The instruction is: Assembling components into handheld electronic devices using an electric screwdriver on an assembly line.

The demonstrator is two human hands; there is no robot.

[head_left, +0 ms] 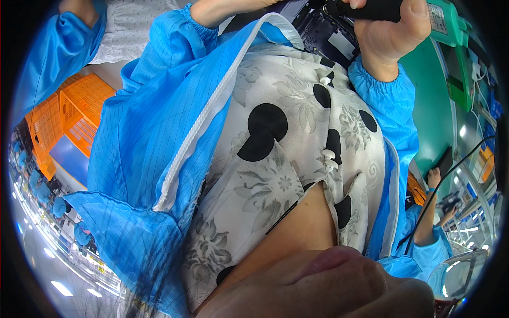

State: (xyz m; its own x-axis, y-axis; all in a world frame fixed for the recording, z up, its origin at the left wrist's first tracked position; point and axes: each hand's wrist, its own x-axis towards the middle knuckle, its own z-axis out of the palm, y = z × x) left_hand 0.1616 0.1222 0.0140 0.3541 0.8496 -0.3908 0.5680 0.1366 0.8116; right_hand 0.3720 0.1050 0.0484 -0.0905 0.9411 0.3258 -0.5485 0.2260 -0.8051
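Note:
My right hand is closed around the thick black grip of what looks like an electric screwdriver. Its narrower, metallic-looking end points left, above a black device housing with small inner parts and a white label, at the top of the head view. My left hand reaches the same area from the left. The upper edge cuts it off, so its fingers are hidden. Both my forearms wear blue sleeves with gathered cuffs.
A green box with a label stands at the upper right, beside a green work surface. Orange crates are stacked at the left. Co-workers in blue sleeves show at both sides; one's hand is near the surface's edge. A black cable crosses the right.

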